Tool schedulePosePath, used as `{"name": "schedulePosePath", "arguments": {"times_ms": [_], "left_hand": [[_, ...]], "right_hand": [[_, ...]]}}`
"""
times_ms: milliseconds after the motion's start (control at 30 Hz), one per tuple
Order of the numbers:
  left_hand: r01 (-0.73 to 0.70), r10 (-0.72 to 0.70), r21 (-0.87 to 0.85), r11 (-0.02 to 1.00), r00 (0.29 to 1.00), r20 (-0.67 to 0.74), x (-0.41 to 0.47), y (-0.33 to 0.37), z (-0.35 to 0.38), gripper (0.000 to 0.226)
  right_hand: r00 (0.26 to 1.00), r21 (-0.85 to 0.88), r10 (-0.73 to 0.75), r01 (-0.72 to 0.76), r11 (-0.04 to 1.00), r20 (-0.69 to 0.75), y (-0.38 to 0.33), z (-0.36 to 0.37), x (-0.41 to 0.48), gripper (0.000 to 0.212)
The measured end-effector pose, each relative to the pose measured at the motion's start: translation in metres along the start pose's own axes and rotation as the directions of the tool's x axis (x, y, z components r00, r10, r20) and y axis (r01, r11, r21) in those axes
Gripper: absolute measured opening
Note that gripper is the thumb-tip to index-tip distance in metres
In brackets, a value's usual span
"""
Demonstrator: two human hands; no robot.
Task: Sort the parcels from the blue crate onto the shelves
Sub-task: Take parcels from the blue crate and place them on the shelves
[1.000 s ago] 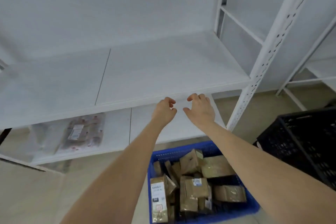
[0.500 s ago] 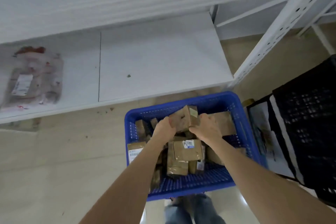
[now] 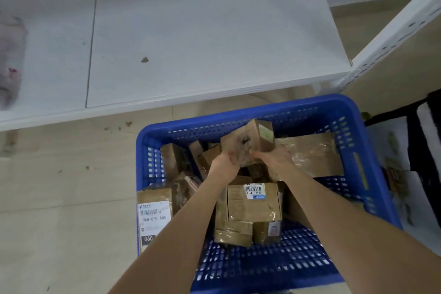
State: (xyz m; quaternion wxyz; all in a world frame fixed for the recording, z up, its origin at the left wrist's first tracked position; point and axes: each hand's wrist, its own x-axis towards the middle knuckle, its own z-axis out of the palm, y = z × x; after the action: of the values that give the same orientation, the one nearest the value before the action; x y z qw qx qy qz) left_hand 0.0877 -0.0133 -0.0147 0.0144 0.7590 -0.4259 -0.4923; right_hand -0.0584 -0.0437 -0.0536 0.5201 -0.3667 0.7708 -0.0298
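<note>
1. Beige floor (image 3: pixel 59 198) carries the blue crate (image 3: pixel 250 112). Just beyond the crate's far rim runs a low white shelf (image 3: pixel 202 31), with a blurred bag (image 3: pixel 10 59) lying on it far to the crate's left.
2. Brown parcels are heaped inside the crate. A small brown box (image 3: pixel 253 139) rides highest, close to the crate's far wall, tilted with its right end raised.
3. The left hand (image 3: pixel 223 166) curls its fingers round the box's near left corner, and the right hand (image 3: pixel 274 159) grips its near right side. The box therefore lies just ahead of both hands, on the shelf side.
4. Its long axis seems to run across the crate, left to right, so neither hand looks nearer. This reads as the start of a lift, up over the far rim and forward to the shelf.
5. A barcode-labelled parcel (image 3: pixel 253 203) sits mid-crate below the wrists, and a flat taped parcel (image 3: pixel 312 153) lies towards the crate's right wall, touching the right hand. Either could shift as the box comes out.
</note>
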Motion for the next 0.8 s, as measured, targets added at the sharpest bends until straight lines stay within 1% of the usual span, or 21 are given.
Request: {"name": "schedulePosePath", "arguments": {"times_ms": [100,133,200,233,300,333,367,433,467,533,600,667,733,800], "left_hand": [[0.002,-0.001,-0.026,1.000,1.000,0.021,0.011,0.000,0.002,0.043],[0.004,-0.003,-0.041,0.999,1.000,0.025,0.013,0.000,0.000,0.044],[0.020,-0.019,-0.077,0.997,1.000,0.025,0.016,0.000,-0.005,0.043],[0.025,-0.023,-0.090,0.996,1.000,0.019,0.018,0.000,-0.008,0.043],[0.049,-0.048,-0.175,0.983,0.999,0.007,0.018,0.001,-0.015,0.044],[0.079,-0.078,-0.238,0.968,0.997,0.012,0.016,0.000,-0.019,0.044],[0.111,-0.112,-0.302,0.947,0.994,0.015,0.013,0.001,-0.024,0.041],[0.171,-0.188,-0.458,0.872,0.982,0.009,0.002,0.007,-0.039,0.035],[0.204,-0.234,-0.547,0.812,0.972,0.015,-0.007,0.013,-0.049,0.036],[0.257,-0.309,-0.676,0.690,0.950,0.045,-0.028,0.025,-0.071,0.046],[0.306,-0.345,-0.720,0.623,0.934,0.098,-0.051,0.033,-0.091,0.059],[0.350,-0.345,-0.741,0.574,0.923,0.169,-0.080,0.040,-0.111,0.064],[0.390,-0.317,-0.743,0.544,0.915,0.248,-0.111,0.045,-0.129,0.065],[0.406,-0.275,-0.734,0.545,0.913,0.300,-0.142,0.050,-0.147,0.058]], "right_hand": [[0.999,-0.006,0.034,-0.034,0.999,-0.014,0.005,0.009,0.016,0.087],[0.999,-0.003,0.042,-0.042,0.999,-0.022,0.004,0.010,0.017,0.084],[0.998,0.042,0.062,-0.061,0.997,-0.011,0.002,0.014,0.021,0.073],[0.997,0.071,0.073,-0.072,0.995,-0.003,-0.001,0.014,0.017,0.072],[0.997,0.090,0.081,-0.081,0.993,0.003,-0.007,0.014,0.009,0.092],[0.998,0.065,0.064,-0.063,0.996,-0.017,-0.011,0.012,0.001,0.099],[0.999,0.022,0.015,-0.014,1.000,-0.048,-0.015,0.011,-0.010,0.099],[0.981,-0.097,-0.171,0.162,0.982,-0.088,-0.021,0.006,-0.039,0.092],[0.959,-0.164,-0.268,0.252,0.954,-0.087,-0.024,0.002,-0.055,0.089],[0.907,-0.280,-0.414,0.379,0.882,-0.076,-0.031,-0.007,-0.087,0.083],[0.874,-0.373,-0.484,0.435,0.819,-0.043,-0.037,-0.017,-0.115,0.082],[0.834,-0.481,-0.552,0.481,0.733,-0.008,-0.044,-0.031,-0.147,0.084],[0.764,-0.553,-0.645,0.548,0.628,0.025,-0.051,-0.047,-0.178,0.090],[0.690,-0.564,-0.721,0.621,0.544,0.065,-0.056,-0.062,-0.203,0.095]]}}
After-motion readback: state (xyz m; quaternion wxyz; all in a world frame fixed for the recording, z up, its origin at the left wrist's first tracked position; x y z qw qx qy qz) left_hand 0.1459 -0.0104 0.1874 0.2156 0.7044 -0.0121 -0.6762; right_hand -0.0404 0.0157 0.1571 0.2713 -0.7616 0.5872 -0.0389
